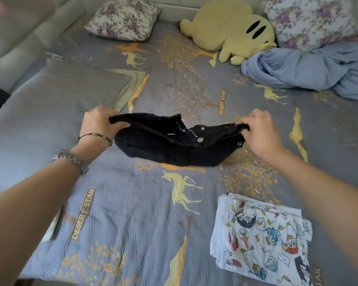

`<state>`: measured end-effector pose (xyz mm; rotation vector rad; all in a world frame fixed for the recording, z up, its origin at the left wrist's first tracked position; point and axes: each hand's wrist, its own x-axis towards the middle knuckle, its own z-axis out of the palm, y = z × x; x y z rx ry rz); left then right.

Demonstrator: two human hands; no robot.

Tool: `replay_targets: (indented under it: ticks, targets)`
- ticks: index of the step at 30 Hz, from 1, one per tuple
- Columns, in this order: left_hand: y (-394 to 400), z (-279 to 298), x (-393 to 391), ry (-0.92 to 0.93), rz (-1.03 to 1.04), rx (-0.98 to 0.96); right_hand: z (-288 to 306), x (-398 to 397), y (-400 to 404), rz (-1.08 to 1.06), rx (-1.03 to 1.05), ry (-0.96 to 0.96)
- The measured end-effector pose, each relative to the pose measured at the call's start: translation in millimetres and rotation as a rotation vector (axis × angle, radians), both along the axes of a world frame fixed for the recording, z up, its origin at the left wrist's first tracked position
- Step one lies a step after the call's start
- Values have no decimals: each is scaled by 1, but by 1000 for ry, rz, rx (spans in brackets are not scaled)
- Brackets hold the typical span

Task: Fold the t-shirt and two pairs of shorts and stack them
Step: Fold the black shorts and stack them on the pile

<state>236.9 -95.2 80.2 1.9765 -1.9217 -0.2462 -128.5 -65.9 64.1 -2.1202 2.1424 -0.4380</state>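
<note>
Black denim shorts (pixel 170 147) hang by their waistband just above the bed, the fly open and metal buttons showing. My left hand (pixel 100 122) grips the waistband's left end and my right hand (pixel 260 131) pinches its right end. A folded white garment with a cartoon print (pixel 262 238) lies flat on the bed at the lower right, under my right forearm. A crumpled light blue garment (pixel 310 69) sits at the upper right, apart from both hands.
A grey bedspread with gold deer and trees (pixel 132 213) covers the bed. A yellow plush toy (pixel 229 32) and two floral pillows (pixel 122 19) (pixel 310 21) lie along the far edge. A padded wall (pixel 19 38) runs along the left.
</note>
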Motion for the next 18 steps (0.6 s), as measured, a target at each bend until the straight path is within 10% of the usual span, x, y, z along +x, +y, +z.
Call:
replay_targets:
  ticks: [7, 18]
  targets:
    - [7, -20, 19, 79, 30, -153, -19, 20, -4, 37, -192, 3]
    - [133, -160, 39, 125, 79, 319, -142, 36, 81, 312, 122, 156]
